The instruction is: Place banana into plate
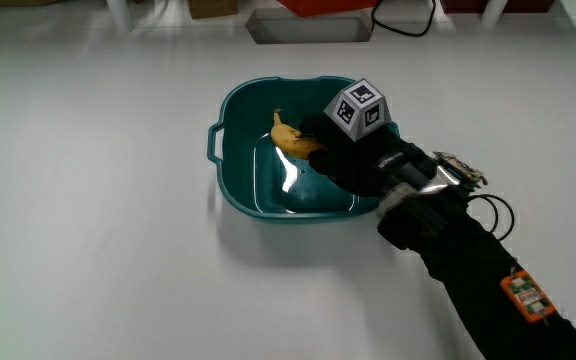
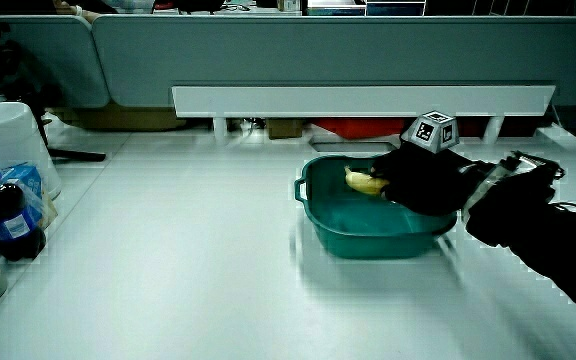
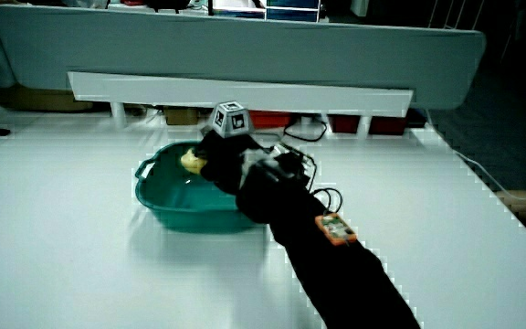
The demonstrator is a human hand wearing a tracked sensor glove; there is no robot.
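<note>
Banana [image 1: 293, 140]: yellow, curved, brown-tipped, lying inside the teal plate [image 1: 230, 175], the hand [image 1: 353, 152] grasping one end.

White table [image 1: 98, 230], glossy, soft overhead glare. Low grey-blue partition [image 2: 368, 50] along table's edge, white rail [image 2: 363, 98] at its foot. Black cable [image 1: 403, 25] trailing by rail. Bottles [image 2: 3, 215] and white tub [image 2: 8, 140] clustered at table's edge, well apart from grip.
</note>
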